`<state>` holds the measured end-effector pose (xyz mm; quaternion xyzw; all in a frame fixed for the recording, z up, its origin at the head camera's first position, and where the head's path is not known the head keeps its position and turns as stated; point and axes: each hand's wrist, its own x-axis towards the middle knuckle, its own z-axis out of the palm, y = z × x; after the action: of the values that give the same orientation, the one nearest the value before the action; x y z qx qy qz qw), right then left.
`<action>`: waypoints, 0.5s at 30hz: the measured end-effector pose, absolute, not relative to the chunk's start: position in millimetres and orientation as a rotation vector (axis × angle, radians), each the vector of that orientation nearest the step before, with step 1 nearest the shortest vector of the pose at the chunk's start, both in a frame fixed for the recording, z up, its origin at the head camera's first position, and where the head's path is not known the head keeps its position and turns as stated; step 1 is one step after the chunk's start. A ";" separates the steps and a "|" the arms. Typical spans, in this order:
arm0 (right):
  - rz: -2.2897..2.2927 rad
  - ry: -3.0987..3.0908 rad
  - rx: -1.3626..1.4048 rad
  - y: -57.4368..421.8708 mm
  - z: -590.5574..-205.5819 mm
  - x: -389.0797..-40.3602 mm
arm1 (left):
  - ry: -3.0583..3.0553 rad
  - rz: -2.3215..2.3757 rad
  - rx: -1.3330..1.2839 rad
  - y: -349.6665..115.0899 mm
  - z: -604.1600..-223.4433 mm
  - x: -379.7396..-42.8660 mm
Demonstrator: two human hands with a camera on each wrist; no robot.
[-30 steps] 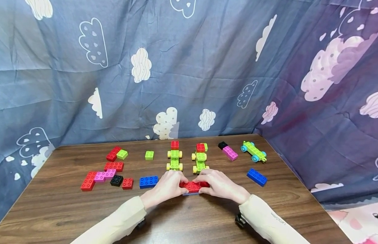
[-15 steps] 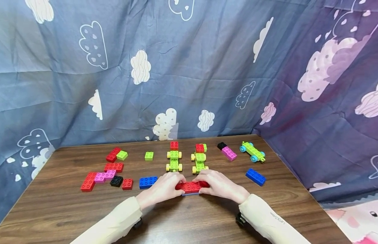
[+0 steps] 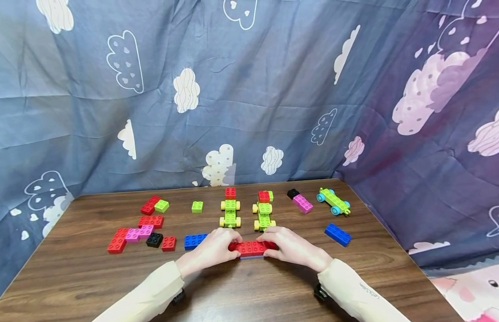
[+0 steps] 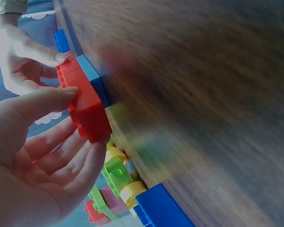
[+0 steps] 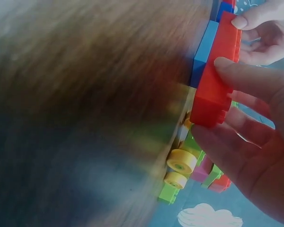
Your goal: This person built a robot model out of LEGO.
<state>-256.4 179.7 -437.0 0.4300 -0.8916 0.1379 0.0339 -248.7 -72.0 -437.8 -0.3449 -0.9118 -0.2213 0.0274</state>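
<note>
Two red toy bricks lie end to end on top of a blue brick [image 4: 93,78] that shows beneath their middle. My left hand [image 3: 217,246] grips the left red brick [image 4: 91,111], thumb on the near side and fingertips at the outer end. On the other side my right hand [image 3: 293,248] holds the right red brick [image 5: 208,94] the same way, its thumb pressed on the near face. In the head view the fingers cover the outer ends of both bricks. Just behind the hands stand two green car bases with yellow wheels, the left car [image 3: 230,213] and the right car [image 3: 264,215].
Left of the hands lie a blue brick [image 3: 195,241], a small red brick [image 3: 168,243], a black brick [image 3: 154,239] and several red, pink and green ones. To the right are another blue brick [image 3: 337,235], a pink brick [image 3: 303,204] and a blue-wheeled green car [image 3: 333,201].
My left hand has slid slightly outward to the left, so more of the red bricks shows between the thumbs. My right hand keeps nearly the same place and grip.
</note>
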 end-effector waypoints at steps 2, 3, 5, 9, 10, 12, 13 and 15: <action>0.408 -2.741 1.315 179.5 -436.6 -256.3 | -2.822 -0.689 -1.071 -72.2 -437.5 -249.5; 0.399 -2.739 1.313 179.5 -436.6 -256.3 | -2.827 -0.692 -1.077 -72.4 -437.2 -250.0; 0.384 -2.735 1.310 179.9 -437.2 -256.2 | -2.835 -0.683 -1.097 -73.4 -436.4 -251.3; 0.369 -2.732 1.304 180.6 -438.9 -255.7 | -2.826 -0.680 -1.142 -78.2 -432.7 -255.7; 0.366 -2.736 1.299 180.6 -439.3 -255.5 | -2.811 -0.685 -1.147 -79.8 -430.8 -257.5; 0.362 -2.746 1.290 180.6 -439.6 -254.8 | -2.773 -0.701 -1.137 -83.2 -426.1 -262.7; 0.359 -2.749 1.287 180.5 -439.3 -254.5 | -2.754 -0.719 -1.122 -85.0 -423.0 -266.1; 0.354 -2.758 1.283 180.3 -439.2 -253.8 | -2.712 -0.744 -1.081 -89.1 -415.9 -273.8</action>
<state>-253.8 180.3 -439.2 0.4185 -0.9000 0.1155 0.0397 -273.8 -89.1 -415.9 -0.3582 -0.8983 -0.2464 0.0641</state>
